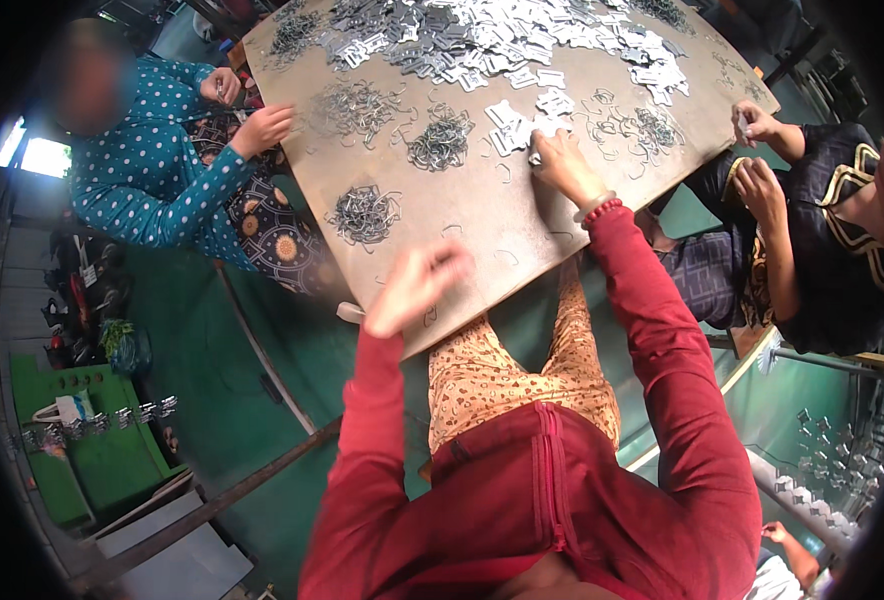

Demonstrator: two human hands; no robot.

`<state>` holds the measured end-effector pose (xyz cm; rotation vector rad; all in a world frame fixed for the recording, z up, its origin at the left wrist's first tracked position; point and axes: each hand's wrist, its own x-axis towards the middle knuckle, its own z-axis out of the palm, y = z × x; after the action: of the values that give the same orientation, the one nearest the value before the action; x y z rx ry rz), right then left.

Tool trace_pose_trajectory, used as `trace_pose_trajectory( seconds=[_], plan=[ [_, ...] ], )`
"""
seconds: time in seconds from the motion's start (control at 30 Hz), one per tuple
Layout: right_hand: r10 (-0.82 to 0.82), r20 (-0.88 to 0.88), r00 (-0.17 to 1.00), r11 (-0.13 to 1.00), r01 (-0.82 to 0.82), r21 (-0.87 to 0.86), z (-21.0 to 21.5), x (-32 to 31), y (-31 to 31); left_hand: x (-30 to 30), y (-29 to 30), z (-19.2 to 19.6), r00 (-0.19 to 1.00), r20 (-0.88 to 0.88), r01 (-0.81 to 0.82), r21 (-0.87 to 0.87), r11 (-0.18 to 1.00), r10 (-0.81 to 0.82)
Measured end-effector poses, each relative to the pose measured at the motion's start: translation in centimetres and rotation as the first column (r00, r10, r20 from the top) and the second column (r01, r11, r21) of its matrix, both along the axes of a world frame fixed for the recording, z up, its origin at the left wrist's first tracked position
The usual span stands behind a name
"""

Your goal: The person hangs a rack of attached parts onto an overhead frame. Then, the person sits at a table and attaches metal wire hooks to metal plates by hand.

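Note:
My right hand (565,165) reaches over the tabletop beside a small cluster of flat white plates (508,128) with cut-outs. Its fingers are bent together, and a small greyish bit shows at their tips, too small to name. Lower and to the left, my left hand (417,285) hovers above the near part of the table (482,215); motion smears its fingers, so whether it holds anything is unclear. Closest to it lies a pile of thin bent wire hooks (364,214). A second hook pile (440,140) sits farther back, and a looser one (654,132) spreads right of my right hand.
A large heap of white and grey plates (482,45) covers the far table. One person in a dotted teal top (157,150) sits at the left edge; another in dark clothes (827,230) sits at the right, hands raised. A green cabinet (92,430) stands lower left.

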<state>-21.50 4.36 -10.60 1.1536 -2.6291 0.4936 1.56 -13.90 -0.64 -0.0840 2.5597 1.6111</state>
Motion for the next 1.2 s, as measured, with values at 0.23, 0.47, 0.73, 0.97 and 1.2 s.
trace_pose_trajectory(
  seconds=[0.23,0.47,0.73,0.97,1.2],
  plan=[
    [0.376,0.805,0.459,0.656,0.482,-0.581,3.2,1.3,3.8,-17.2,-3.2,-5.8,0.841,-0.534,-0.247,-0.513,0.822,-0.080],
    [0.812,0.571,0.120,0.277,0.783,-0.558,4.0,6.3,5.6,-20.2,-2.4,-8.6,0.899,-0.261,-0.081,-0.887,0.454,-0.351],
    [0.621,0.663,0.419,0.256,0.691,-0.676,6.2,12.0,5.4,-12.5,1.2,-4.1,0.890,-0.455,-0.149,-0.328,0.933,-0.018],
    [0.638,0.610,0.470,0.242,0.630,-0.738,6.3,15.8,5.4,-3.9,7.2,1.0,0.984,-0.114,-0.046,0.564,0.825,0.133],
    [0.665,0.562,0.492,0.183,0.623,-0.761,7.6,18.4,5.1,-2.9,7.9,0.2,0.967,-0.186,-0.044,0.545,0.837,0.172]
  ],
)
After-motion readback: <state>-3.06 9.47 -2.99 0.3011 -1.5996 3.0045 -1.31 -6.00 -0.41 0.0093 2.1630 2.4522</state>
